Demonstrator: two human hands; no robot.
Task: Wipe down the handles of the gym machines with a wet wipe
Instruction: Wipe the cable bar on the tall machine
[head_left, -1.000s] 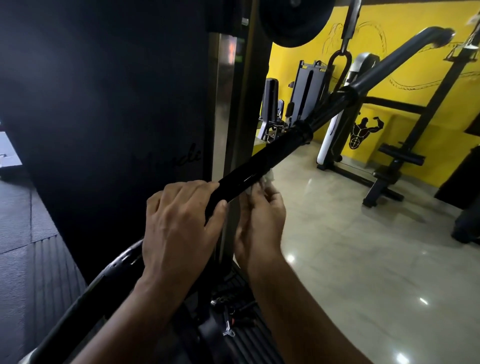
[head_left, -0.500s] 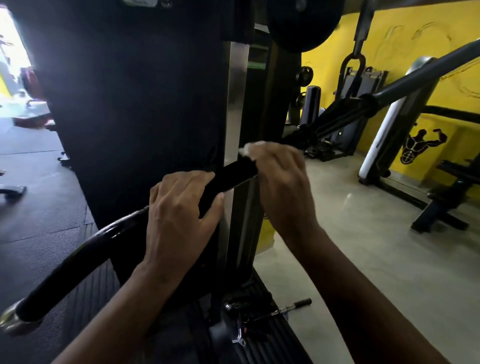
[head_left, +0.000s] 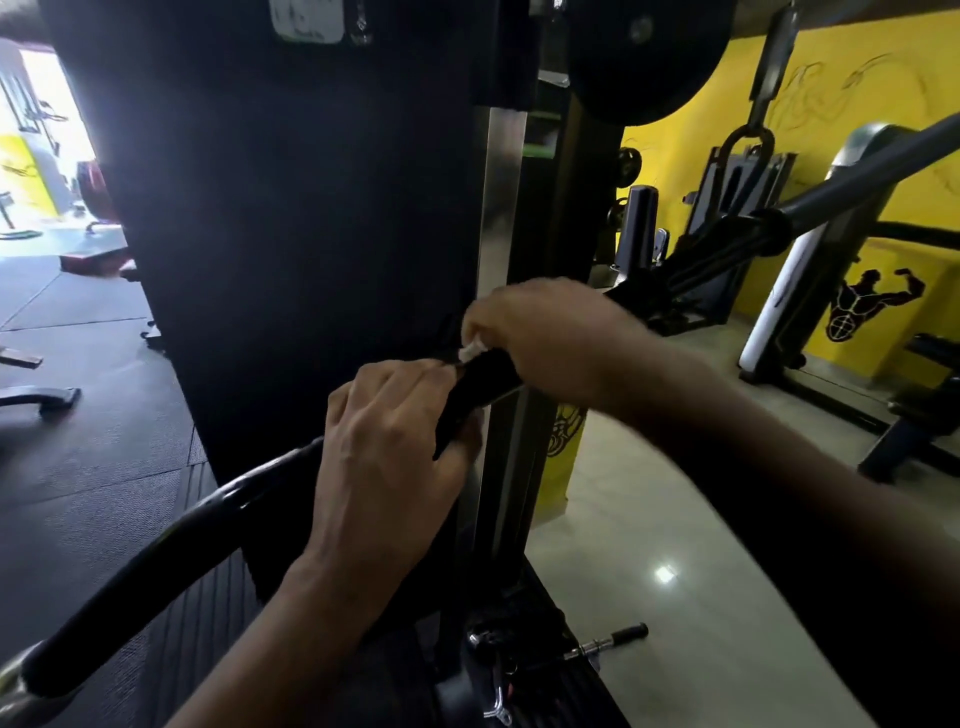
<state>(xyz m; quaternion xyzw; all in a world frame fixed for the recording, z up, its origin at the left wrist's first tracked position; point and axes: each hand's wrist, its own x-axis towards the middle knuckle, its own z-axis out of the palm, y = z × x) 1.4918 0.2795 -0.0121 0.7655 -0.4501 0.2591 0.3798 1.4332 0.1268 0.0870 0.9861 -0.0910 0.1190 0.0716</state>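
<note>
The left hand (head_left: 384, 457) is wrapped over the long black bar (head_left: 156, 545) of the cable machine, fingers curled across the top and thumb underneath, holding it steady. Just past its knuckles, the right hand (head_left: 545, 332) is closed over the same bar with the wet wipe (head_left: 470, 352) pressed beneath its fingers. Only a small white corner of the wipe pokes out at the edge facing the left hand. Between the two hands a short stretch of the dark grip sleeve (head_left: 488, 382) shows.

The wipe looks thin, limp and damp, so it will likely bunch or slide out unless the fingers pin it flat against the sleeve. Wrapping it round the grip should work better than pinching a corner. The bar looks rigid and fairly heavy, yet beyond the right hand it seems to hang from a link, so it would probably swing or twist under a rub. That makes the left hand's hold close beside the wiped stretch the sensible place to brace it. The sleeve seems slightly soft and grippy, so the wipe may drag rather than glide.

Behind both hands stand the dark machine panel (head_left: 311, 208) and a steel upright (head_left: 501, 208).
</note>
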